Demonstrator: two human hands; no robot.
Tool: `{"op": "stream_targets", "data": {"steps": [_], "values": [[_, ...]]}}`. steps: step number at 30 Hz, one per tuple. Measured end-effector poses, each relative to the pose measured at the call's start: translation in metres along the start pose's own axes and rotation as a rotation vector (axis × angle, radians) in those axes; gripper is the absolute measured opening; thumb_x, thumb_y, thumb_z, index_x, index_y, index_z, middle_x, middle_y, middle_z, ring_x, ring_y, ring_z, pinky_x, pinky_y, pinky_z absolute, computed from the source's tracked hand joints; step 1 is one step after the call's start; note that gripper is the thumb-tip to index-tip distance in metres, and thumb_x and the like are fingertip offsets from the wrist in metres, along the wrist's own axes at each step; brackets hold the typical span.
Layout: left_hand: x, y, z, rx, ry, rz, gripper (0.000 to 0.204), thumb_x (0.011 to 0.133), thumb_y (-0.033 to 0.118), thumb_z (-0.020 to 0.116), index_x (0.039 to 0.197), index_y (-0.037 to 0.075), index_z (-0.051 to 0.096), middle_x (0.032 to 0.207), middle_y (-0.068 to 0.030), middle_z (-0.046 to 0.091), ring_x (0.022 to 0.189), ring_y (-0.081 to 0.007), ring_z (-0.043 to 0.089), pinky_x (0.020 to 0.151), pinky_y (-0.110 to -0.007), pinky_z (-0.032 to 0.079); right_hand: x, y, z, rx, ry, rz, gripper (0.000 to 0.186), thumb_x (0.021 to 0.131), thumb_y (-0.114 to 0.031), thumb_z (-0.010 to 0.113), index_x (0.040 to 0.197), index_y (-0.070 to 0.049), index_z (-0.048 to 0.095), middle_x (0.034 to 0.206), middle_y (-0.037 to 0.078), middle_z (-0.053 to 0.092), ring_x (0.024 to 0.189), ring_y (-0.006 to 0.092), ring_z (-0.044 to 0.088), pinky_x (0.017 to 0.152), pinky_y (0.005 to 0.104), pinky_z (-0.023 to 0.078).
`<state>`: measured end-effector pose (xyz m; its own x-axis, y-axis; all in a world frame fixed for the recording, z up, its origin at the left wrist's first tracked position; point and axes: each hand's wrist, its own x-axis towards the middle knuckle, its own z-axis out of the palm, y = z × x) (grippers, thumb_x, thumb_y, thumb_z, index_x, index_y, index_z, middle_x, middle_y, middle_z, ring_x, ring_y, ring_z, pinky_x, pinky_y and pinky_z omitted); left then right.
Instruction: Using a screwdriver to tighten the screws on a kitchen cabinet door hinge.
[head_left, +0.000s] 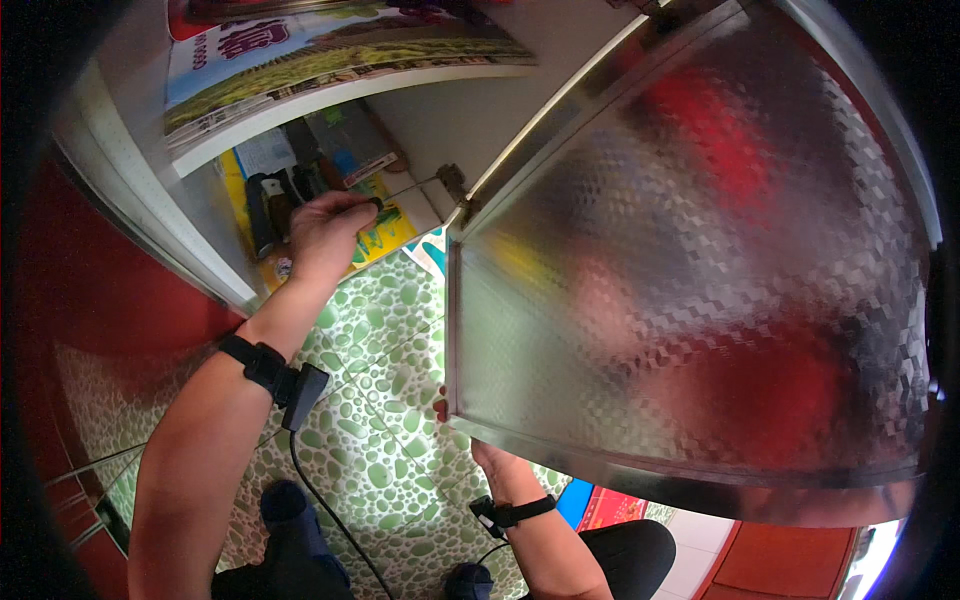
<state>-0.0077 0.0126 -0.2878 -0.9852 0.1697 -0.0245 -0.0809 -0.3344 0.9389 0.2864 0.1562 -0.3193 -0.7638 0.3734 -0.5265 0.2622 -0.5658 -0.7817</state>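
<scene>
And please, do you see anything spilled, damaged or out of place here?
Nothing looks spilled or plainly damaged. Only one spot looks untidy: inside the cabinet, near the left hand, long dark items lie crowded at mixed angles on a yellow printed sheet. The open door seems intact; its curved edges come from the fisheye view.

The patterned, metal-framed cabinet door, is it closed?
No, the patterned, metal-framed door stands swung open, and the left hand is inside the pale cabinet.

In front of me, a person's bare left forearm (205,450) reaches forward, the left hand (328,232) curled with its thumb outstretched; the right forearm (550,548) angles upward, its right hand (488,454) mostly hidden.
</scene>
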Motion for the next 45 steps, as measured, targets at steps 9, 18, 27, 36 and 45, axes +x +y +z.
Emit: {"op": "stream_targets", "data": {"steps": [9, 18, 27, 36, 45], "values": [[0.003, -0.004, -0.004, 0.043, -0.041, 0.021, 0.011, 0.082, 0.005, 0.070, 0.091, -0.001, 0.071, 0.078, -0.0070, 0.069, 0.071, -0.0145, 0.063, 0.070, -0.027, 0.049, 0.003, 0.003, -0.003, 0.026, 0.016, 0.016, 0.026, 0.093, -0.018, 0.060, 0.112, 0.001, 0.062, 0.100, 0.018, 0.068, 0.082, 0.0266, 0.069, 0.076, 0.0379, 0.058], [0.001, -0.001, -0.002, 0.053, -0.015, 0.013, 0.012, 0.082, 0.005, 0.070, 0.092, -0.002, 0.070, 0.079, -0.0075, 0.069, 0.072, -0.0144, 0.064, 0.070, -0.027, 0.049, 0.000, -0.001, 0.002, 0.001, 0.033, 0.028, 0.029, 0.094, -0.017, 0.060, 0.116, 0.002, 0.059, 0.103, 0.019, 0.068, 0.083, 0.0268, 0.070, 0.076, 0.0384, 0.058], [0.001, -0.002, -0.003, 0.051, -0.012, 0.006, 0.016, 0.082, 0.006, 0.071, 0.095, -0.003, 0.070, 0.080, -0.0083, 0.070, 0.073, -0.0153, 0.065, 0.070, -0.027, 0.050, 0.002, 0.002, -0.003, -0.050, 0.020, 0.001, 0.028, 0.093, -0.018, 0.061, 0.114, 0.002, 0.061, 0.098, 0.018, 0.070, 0.080, 0.0249, 0.070, 0.076, 0.0366, 0.058], [-0.002, 0.001, 0.000, 0.068, 0.013, 0.009, 0.009, 0.082, 0.004, 0.072, 0.088, -0.002, 0.071, 0.076, -0.0074, 0.069, 0.067, -0.0125, 0.063, 0.064, -0.025, 0.050, 0.003, 0.001, -0.002, 0.000, -0.003, 0.015, 0.030, 0.095, -0.020, 0.058, 0.116, 0.002, 0.060, 0.103, 0.019, 0.068, 0.084, 0.0279, 0.070, 0.076, 0.0383, 0.058], [-0.019, -0.010, -0.002, 0.174, 0.078, -0.258, 0.022, 0.098, 0.024, 0.058, 0.104, 0.004, 0.064, 0.070, -0.0048, 0.064, 0.058, -0.0118, 0.054, 0.059, -0.029, 0.044, 0.004, 0.001, 0.013, -0.030, 0.003, -0.013, 0.034, 0.095, -0.025, 0.057, 0.117, 0.002, 0.058, 0.103, 0.019, 0.066, 0.084, 0.0281, 0.068, 0.075, 0.0401, 0.057]]}}
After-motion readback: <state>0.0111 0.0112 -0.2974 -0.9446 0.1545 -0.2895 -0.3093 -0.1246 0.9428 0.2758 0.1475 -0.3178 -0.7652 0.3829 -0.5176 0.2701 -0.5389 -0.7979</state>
